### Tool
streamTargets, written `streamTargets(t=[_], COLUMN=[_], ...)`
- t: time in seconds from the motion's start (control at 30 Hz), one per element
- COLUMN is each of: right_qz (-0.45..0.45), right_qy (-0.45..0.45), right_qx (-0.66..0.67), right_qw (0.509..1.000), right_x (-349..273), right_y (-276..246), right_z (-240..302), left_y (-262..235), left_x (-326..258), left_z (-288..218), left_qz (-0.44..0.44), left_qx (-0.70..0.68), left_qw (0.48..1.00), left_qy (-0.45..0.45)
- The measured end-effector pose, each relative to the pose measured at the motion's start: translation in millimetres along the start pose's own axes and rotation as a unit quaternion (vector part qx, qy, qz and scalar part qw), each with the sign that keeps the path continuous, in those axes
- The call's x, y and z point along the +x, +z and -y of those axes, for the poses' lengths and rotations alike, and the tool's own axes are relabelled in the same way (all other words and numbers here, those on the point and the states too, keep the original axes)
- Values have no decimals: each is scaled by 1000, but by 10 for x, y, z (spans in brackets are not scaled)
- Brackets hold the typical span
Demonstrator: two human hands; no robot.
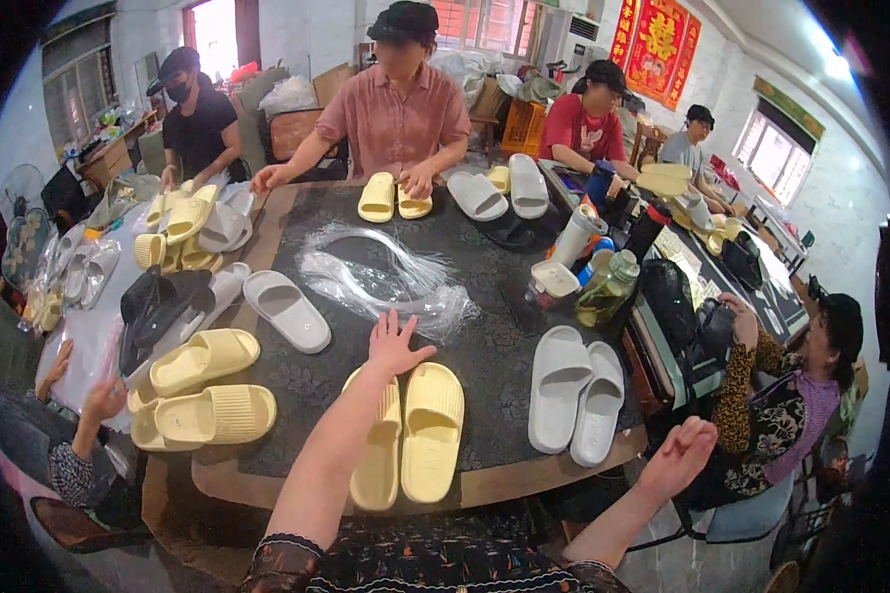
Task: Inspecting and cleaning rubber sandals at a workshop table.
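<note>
My left hand [398, 348] reaches over the table with its fingers spread, and its fingertips are at the near edge of a bundle of thin clear plastic strands [351, 282]. Under my left forearm and beside it lies a pair of yellow slippers [433, 435]; the arm partly hides the left one. My right hand [678, 457] is raised off the table's right front edge, its fingers bent and pressed together, with nothing visible in them. Nearest to it is a pair of grey slippers [561, 390], lying side by side with toes away from me.
Yellow slippers [218, 413] and a grey slipper [289, 312] lie at left. A co-worker across the table touches yellow slippers [377, 198] beside grey ones [478, 197]. Bottles [608, 287] and a cup [577, 235] stand at right. Other people sit around the dark-covered table [504, 415].
</note>
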State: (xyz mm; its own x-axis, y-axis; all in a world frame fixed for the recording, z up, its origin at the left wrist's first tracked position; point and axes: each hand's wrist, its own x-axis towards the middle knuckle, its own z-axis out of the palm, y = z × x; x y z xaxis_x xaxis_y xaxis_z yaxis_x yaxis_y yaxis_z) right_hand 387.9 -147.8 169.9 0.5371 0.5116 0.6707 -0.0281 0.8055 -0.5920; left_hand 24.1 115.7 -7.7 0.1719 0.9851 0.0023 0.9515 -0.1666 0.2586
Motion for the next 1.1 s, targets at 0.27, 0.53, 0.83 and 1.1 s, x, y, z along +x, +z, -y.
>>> streamTargets(t=[0.27,0.53,0.83,1.1], right_qz=[140,366,550,580], right_qy=[409,286,305,337], right_qx=[-18,-97,-253,-266], right_qw=[901,880,735,692], right_x=[-702,-1714,-1802,-1711], right_y=[904,1523,1435,1285], right_z=[-466,-1115,-1081,-1003], left_y=[-768,-683,-539,-636], left_x=[-585,-2234,-2330,-1912], left_z=[-70,-363,150,273], left_qz=[-86,20,-140,-200], left_qx=[-182,-639,-551,-501], left_qw=[970,769,815,840], left_qy=[132,-17,-113,-53])
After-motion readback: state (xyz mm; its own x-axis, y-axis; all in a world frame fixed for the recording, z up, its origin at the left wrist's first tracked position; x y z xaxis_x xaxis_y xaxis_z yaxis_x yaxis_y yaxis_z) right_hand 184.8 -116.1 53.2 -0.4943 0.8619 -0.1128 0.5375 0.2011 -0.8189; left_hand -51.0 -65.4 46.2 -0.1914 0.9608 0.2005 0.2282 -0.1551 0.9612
